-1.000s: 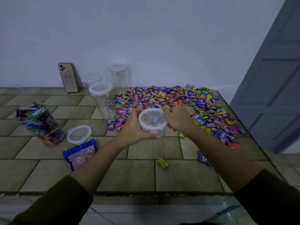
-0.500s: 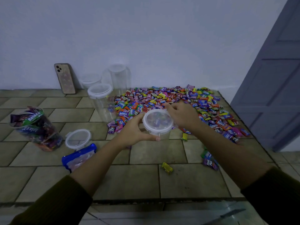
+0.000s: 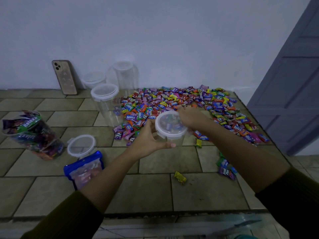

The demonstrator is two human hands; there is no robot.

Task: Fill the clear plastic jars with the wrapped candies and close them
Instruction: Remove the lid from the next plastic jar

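Note:
A clear plastic jar [image 3: 174, 140] stands on the tiled floor with its white-rimmed lid [image 3: 170, 125] on top and wrapped candies visible inside. My left hand [image 3: 150, 139] wraps round the jar's left side, thumb across its front. My right hand [image 3: 190, 116] grips the lid's far right rim. A wide pile of wrapped candies [image 3: 181, 104] lies just behind the jar and to the right. An empty lidded jar [image 3: 107, 104] stands left of the pile, and two more clear jars [image 3: 125, 76] stand by the wall.
A filled, unlidded jar [image 3: 32, 133] lies tilted at far left. A loose lid [image 3: 81, 145] and a blue candy bag [image 3: 84, 169] sit in front of it. A phone [image 3: 64, 77] leans on the wall. Stray candies [image 3: 180, 177] dot the near floor. A grey door [image 3: 293, 83] stands right.
The view has drifted so the jar and hands sit slightly further right. My right hand has slid from the lid's right side to its far rim. My left hand keeps its hold.

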